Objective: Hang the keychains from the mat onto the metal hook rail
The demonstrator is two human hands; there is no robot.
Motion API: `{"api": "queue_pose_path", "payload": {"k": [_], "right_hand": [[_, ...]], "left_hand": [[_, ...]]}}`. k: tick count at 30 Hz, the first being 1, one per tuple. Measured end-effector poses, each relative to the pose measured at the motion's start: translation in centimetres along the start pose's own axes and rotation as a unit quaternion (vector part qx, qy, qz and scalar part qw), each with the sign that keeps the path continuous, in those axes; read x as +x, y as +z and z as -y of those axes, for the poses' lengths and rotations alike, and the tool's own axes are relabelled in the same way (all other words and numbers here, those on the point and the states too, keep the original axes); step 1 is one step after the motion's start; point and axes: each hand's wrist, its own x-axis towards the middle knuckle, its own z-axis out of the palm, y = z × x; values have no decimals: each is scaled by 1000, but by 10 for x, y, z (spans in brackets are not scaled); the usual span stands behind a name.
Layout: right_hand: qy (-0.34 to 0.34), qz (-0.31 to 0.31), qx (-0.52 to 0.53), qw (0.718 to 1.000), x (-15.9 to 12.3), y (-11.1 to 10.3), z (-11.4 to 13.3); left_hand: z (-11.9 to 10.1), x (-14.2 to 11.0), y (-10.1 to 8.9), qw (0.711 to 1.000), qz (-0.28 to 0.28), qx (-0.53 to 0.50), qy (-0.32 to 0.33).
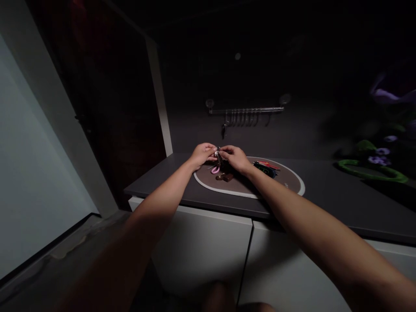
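Over the oval mat (208, 184), my left hand (204, 155) and my right hand (236, 158) meet fingertip to fingertip. Both are closed in a pinch on a small shiny key ring (216, 154), with dark pieces like keys hanging beneath it; dim light blurs their details. Just under the fingers lie a pink loop (215, 170), a brass-coloured piece (220, 177) and a reddish-brown block (228, 177). To the right of my right wrist is a pile of small items (266, 169), dark, red and blue.
A clear rail (247, 110) with several hooks is fixed to the back wall, and a small dark item (224, 129) hangs from its left end. Purple flowers (380, 157) and a green fuzzy ring (370, 171) occupy the counter's right side. White cabinet doors (208, 247) stand below.
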Motion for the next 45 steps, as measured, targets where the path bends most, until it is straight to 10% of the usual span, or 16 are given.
{"api": "queue_pose_path", "payload": {"k": [29,45], "right_hand": [[50,-55,222,972,-2,-8,-14],[113,-191,331,917,61,-31,9]], "left_hand": [[7,0,11,994,-14,100,42],[11,-2,7,869,9,460,183]]}}
